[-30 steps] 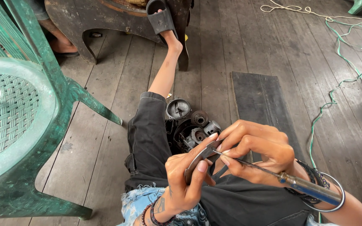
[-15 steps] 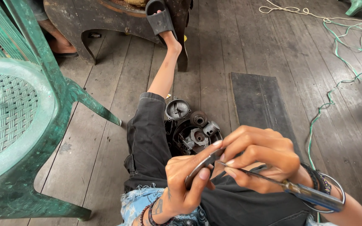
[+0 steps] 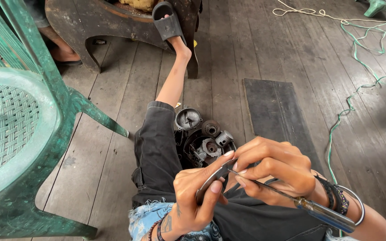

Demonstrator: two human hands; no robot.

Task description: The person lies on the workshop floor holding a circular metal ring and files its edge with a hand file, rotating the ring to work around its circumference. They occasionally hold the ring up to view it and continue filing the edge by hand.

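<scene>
Metal part (image 3: 211, 182) pinched in left hand (image 3: 193, 196), lying diagonal, near-left to far-right; right hand (image 3: 273, 169) grips screwdriver (image 3: 291, 198), tip touching part's far end.

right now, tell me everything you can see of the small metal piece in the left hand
The metal piece is a thin, curved, dull grey plate, darkened and worn. The left hand pinches it between thumb and fingers, holding it tilted over the lap. The slim shaft of the screwdriver, held in the right hand, meets its upper end. Its lower part is hidden by fingers, so its full shape cannot be told.
</scene>
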